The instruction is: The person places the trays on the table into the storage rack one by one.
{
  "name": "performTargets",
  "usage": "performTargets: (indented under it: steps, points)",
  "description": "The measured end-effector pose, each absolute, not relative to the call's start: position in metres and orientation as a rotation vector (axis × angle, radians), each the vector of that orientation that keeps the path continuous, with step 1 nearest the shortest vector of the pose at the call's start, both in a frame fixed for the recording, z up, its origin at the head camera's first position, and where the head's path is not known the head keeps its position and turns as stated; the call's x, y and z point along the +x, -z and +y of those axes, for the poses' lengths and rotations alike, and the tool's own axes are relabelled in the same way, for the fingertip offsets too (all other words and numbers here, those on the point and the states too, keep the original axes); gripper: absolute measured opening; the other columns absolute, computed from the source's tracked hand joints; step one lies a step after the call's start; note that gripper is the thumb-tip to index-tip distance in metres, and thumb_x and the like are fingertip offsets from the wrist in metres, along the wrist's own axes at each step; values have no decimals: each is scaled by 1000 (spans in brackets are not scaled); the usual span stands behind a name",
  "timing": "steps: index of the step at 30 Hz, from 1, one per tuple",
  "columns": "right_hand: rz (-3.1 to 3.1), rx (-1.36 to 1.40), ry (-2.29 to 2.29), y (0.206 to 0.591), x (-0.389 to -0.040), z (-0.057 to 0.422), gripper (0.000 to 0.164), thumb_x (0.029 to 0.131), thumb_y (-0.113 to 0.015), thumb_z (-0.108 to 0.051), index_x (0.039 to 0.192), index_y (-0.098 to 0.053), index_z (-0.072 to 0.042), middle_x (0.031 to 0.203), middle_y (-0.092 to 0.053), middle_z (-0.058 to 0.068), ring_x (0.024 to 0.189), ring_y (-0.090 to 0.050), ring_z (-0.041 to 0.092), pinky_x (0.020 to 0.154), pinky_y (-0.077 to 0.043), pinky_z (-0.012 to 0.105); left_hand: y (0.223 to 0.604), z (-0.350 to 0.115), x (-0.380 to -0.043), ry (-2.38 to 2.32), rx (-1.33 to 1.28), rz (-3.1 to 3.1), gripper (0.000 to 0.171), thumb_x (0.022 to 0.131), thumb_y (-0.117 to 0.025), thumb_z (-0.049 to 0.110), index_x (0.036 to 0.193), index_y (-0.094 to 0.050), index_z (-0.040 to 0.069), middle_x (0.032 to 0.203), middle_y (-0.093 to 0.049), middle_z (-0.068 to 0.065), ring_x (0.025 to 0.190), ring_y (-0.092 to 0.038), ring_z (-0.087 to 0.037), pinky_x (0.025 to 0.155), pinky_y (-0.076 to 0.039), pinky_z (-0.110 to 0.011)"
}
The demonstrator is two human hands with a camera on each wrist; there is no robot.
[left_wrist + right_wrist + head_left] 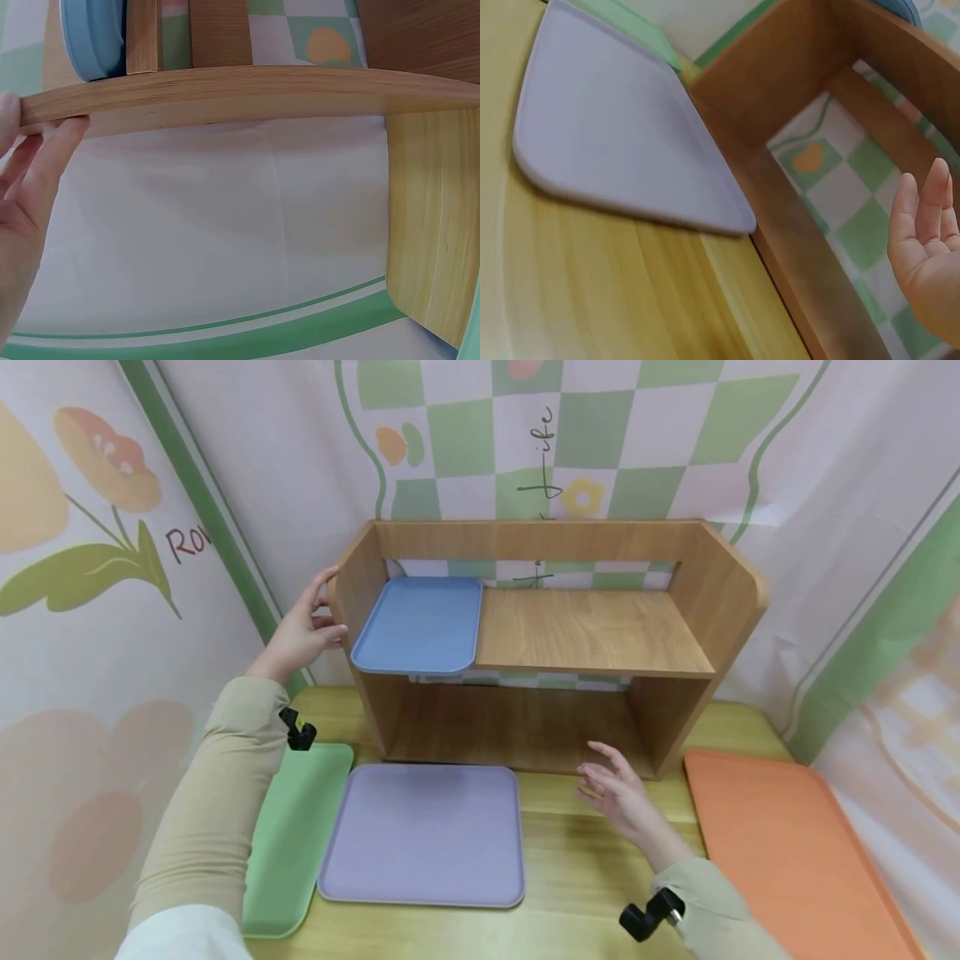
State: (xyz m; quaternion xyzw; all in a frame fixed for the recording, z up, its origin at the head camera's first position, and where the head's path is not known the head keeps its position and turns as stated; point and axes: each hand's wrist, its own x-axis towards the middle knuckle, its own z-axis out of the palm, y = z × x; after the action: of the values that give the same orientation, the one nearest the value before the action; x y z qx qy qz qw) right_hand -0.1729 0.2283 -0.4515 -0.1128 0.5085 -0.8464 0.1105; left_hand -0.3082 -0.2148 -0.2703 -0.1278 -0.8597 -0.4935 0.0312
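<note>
Shelf (592,631) in left-hand grip

It stands on the table (570,877), long axis left to right, front facing the person (217,785). The left hand (298,631) bends thumb and fingers around its edge; the right hand (618,793), empty, fingers loosely spread, hangs near the lower tier (510,718).

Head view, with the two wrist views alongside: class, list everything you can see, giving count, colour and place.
shelf: 1, brown wood, on the table
blue tray: 1, blue, upper shelf board, left
purple tray: 1, light purple, table, before the shelf
green tray: 1, green, table, left, partly hidden
orange tray: 1, orange, table, right
table: 1, yellowish wood, beneath
printed backdrop: count unclear, white and green, behind
black clips: 2, black, at the wrists
sleeves: 2, beige, on the arms
left hand: 1, touching the shelf's left side
right hand: 1, before the shelf, right
</note>
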Motion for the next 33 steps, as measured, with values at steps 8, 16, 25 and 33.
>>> performTargets:
  steps: [8,16,25,33]
  points:
    - [1383,-341,2584,460,-160,283,36,99,-38,1,122,-51,-23,97,-67,-1,87,-64,10,84,-56,28,272,-216,-307,1543,-370,-2624,88,91,-53,-6,147,-8,44,141,-36,-24,124,-48,-43,89,-52,-53]
    - [1219,-393,2752,471,-137,362,42,99,-26,9,123,-51,-16,99,-68,10,93,-66,20,85,-57,32,273,-215,-307,1551,-355,-2614,88,91,-55,-5,146,-9,46,140,-38,-22,123,-49,-42,90,-52,-52]
    - [1638,-184,2758,510,-108,475,45,96,-33,12,122,-55,-18,95,-70,5,86,-69,18,76,-59,28,274,-214,-308,1535,-343,-2612,88,92,-54,-5,146,-9,48,138,-39,-22,121,-50,-41,89,-53,-50]
    - [2038,119,2560,560,-95,559,49,94,-47,9,123,-45,-30,89,-71,-10,77,-69,9,64,-59,22,276,-216,-309,1556,-353,-2609,88,92,-53,-5,147,-9,48,139,-38,-23,122,-49,-42,90,-52,-52]
